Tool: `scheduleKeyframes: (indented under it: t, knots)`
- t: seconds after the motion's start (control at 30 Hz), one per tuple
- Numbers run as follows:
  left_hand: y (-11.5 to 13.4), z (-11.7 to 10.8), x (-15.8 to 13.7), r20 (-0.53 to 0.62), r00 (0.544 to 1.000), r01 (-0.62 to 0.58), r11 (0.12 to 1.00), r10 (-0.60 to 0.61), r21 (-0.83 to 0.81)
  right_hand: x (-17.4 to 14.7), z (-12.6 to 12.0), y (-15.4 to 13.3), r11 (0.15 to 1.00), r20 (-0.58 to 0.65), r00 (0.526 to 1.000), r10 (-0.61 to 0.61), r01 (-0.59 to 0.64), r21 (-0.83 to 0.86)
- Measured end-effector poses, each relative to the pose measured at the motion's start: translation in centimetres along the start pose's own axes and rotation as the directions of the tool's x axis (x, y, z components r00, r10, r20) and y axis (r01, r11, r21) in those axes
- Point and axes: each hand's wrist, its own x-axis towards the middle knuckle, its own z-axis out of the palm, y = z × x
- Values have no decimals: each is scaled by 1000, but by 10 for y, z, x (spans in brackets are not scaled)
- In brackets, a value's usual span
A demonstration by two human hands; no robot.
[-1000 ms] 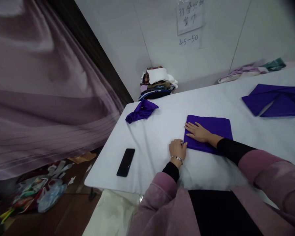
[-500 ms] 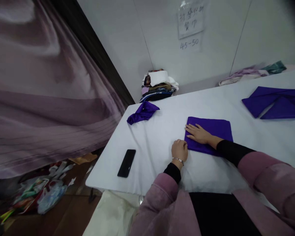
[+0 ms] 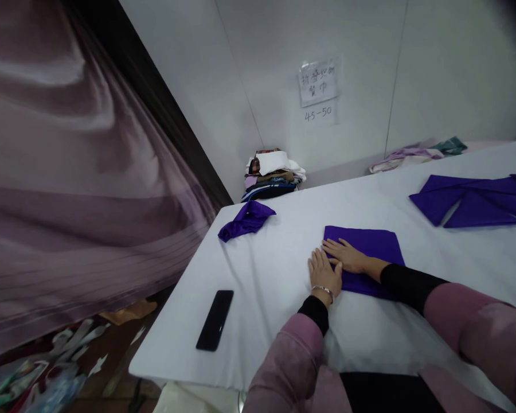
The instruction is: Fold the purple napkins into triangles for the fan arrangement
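Observation:
A purple cloth napkin [image 3: 374, 244], folded into a rough rectangle, lies flat on the white-covered table [image 3: 284, 269]. My right hand [image 3: 344, 255] rests palm down on its left part, with the fingers stretched out toward the left edge. Close beside it, my left hand [image 3: 325, 272] lies flat at the napkin's left edge, fingers extended and its thumb side against the right hand. A bracelet circles my left wrist. Neither hand grips the cloth. Part of the napkin is hidden under the hands and the right forearm.
A crumpled purple cloth [image 3: 247, 219] lies at the table's far left corner, and a black phone [image 3: 215, 320] nearer me. More folded purple cloth [image 3: 464, 198] is at the right. Stacked clothes [image 3: 273, 175] stand behind the table. A pink curtain [image 3: 81, 189] hangs at left.
My left hand has opened from closed fingers at the napkin's lower left corner and moved up to lie flat beside the right hand. The whole view has shifted slightly.

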Motion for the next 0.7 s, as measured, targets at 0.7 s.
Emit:
scheduleKeyframes:
  t: [0.7]
  knots:
    - [-6, 12, -8, 6, 999, -44, 982, 44, 186, 79, -14, 7, 989, -23, 992, 121, -122, -89]
